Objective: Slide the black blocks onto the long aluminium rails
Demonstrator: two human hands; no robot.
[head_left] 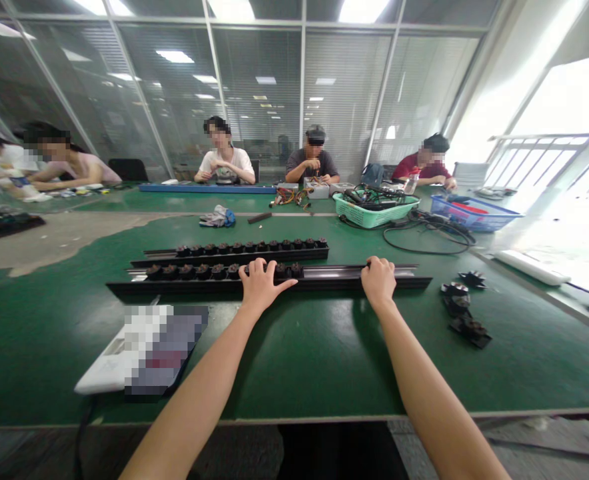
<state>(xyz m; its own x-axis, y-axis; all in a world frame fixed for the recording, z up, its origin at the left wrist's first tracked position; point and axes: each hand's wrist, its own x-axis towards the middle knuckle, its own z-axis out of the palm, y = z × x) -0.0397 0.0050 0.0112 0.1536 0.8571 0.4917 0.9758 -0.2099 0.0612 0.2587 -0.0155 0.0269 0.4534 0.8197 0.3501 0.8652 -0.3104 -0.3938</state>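
A long black rail (334, 283) lies crosswise in front of me, with a row of small black parts (202, 271) seated along its left and middle stretch. My left hand (260, 287) rests over that row, fingers reaching across it and thumb stretched out to the right; it covers some of the parts. On the rail's bare right stretch, my right hand (379, 280) is closed, its fingers curled over the rail. Behind lies a second black rail (234, 257), also carrying a row of such parts. Several loose black parts (467, 307) lie at the right.
At the left front are a white device (107, 363) and a dark item (169, 360), partly blurred out. Farther back are crumpled gloves (217, 217), a green basket (374, 215) of cables, and a blue basket (494, 223). Several people sit across the green table (314, 373).
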